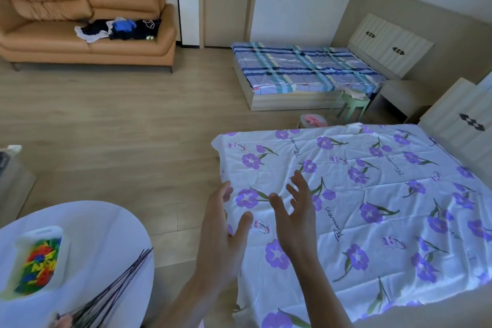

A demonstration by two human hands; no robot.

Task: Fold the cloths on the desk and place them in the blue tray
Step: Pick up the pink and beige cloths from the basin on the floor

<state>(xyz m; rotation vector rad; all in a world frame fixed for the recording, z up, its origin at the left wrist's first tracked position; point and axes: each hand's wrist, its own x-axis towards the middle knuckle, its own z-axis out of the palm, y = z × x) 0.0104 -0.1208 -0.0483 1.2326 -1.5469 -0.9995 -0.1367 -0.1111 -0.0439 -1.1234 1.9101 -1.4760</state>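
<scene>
Nearest, at the lower left, a round white table (106, 234) carries a white tub (40, 261) of bright plastic pieces and a bundle of thin dark sticks (125, 274). No cloth lies on the part of it that shows, and no blue tray is in view.

Both hands are raised in the middle of the view, palms turned toward each other. The left hand (221, 237) has its fingers spread apart and holds nothing. The right hand (295, 218) is likewise splayed and empty. They hover over the near left corner of a bed covered with a flowered sheet (372, 208), white with purple blooms, spread flat with light creases. Whether either hand touches the sheet cannot be told; they seem to hang just above it.

Beyond the bed stand a green stool (351, 101) and a second bed under a plaid sheet (306, 66). Far left, a tan sofa (87, 21) holds a heap of dark and blue clothes (122, 29).

As a judgement, the task is at its very start: nothing is folded and nothing is gripped. The only flat cloth within reach is the flowered sheet, so the hands look poised to take it by its near edge. The next move calls for pinching two corners, lifting them clear, and bringing them over to meet the far edge evenly. The tray must then be found.
</scene>
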